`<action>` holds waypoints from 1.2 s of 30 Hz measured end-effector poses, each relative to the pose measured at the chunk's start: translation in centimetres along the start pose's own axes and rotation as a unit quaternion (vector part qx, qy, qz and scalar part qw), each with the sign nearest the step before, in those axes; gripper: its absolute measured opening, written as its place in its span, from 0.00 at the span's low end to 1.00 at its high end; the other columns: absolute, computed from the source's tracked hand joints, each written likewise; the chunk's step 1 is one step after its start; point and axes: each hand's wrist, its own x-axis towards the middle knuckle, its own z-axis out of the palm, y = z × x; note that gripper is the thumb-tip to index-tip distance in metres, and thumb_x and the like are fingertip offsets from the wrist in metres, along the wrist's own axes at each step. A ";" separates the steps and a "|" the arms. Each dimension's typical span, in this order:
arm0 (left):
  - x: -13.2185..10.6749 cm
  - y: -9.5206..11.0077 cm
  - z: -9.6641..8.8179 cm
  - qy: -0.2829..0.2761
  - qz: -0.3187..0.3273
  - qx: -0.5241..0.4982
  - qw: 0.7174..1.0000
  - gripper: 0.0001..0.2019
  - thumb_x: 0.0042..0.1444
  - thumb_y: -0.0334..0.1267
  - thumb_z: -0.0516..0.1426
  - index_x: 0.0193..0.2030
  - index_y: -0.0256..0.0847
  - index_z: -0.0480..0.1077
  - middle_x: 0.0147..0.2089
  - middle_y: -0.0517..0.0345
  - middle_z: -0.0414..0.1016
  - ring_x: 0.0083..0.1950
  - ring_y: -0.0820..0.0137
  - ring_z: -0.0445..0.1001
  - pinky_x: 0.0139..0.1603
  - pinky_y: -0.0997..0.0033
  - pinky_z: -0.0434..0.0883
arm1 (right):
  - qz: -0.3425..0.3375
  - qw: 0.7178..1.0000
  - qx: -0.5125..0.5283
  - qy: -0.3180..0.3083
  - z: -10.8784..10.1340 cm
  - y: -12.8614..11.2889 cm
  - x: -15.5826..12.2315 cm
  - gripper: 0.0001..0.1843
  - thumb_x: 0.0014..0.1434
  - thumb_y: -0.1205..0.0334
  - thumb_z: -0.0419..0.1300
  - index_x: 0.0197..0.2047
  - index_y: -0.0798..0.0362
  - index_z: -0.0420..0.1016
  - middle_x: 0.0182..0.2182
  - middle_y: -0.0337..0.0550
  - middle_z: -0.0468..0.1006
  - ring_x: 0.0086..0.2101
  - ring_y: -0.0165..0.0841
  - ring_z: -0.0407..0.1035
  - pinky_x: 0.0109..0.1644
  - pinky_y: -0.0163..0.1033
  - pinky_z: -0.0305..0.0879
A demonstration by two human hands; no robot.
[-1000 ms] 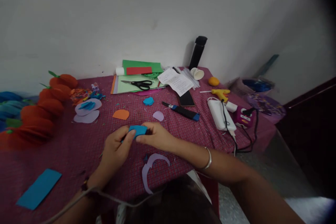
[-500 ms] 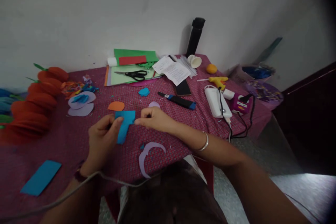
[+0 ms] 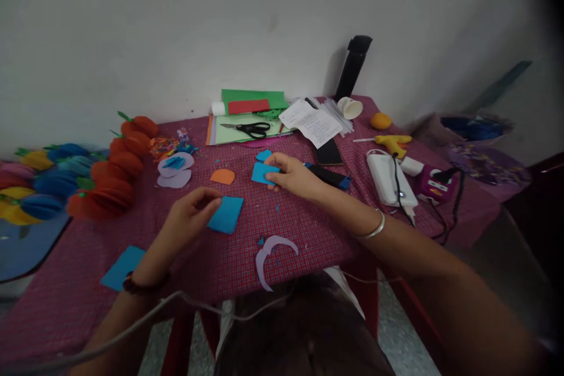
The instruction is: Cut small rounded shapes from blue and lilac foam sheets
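My left hand (image 3: 191,217) is closed, its thumb and fingertips at the upper left corner of a blue paper piece (image 3: 227,215). Between the thumb and fingers of my right hand (image 3: 293,175) is a smaller blue paper square (image 3: 263,173), held over the table. Just behind that square lies a rounded blue cutout (image 3: 263,155), partly covered. An orange rounded cutout (image 3: 222,176) sits between and beyond my hands. Nearer to me is a curved lilac offcut (image 3: 265,258). Another blue sheet (image 3: 123,267) lies by my left wrist, partly hidden by the forearm.
Black scissors (image 3: 253,128) rest on coloured sheets at the back. A dark-handled cutter (image 3: 329,176) lies under my right forearm's far side. To the right are a yellow glue gun (image 3: 393,143), a white power bank (image 3: 390,176) and cables. Orange layered paper pumpkins (image 3: 106,188) stand left.
My right hand has moved away from my left, up and to the right, carrying a blue square. The view has turned left, showing more layered paper shapes there.
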 end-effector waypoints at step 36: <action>2.9 2.7 5.2 0.107 0.141 0.070 0.982 0.06 0.51 0.30 0.56 0.32 0.41 0.74 0.31 0.57 0.72 0.34 0.67 0.72 0.35 0.68 0.67 | -0.228 0.973 -0.048 0.004 1.7 1.2 -2.2 0.03 0.58 0.69 0.60 0.33 0.52 0.73 0.47 0.47 0.77 0.48 0.36 0.71 0.55 0.47 0.64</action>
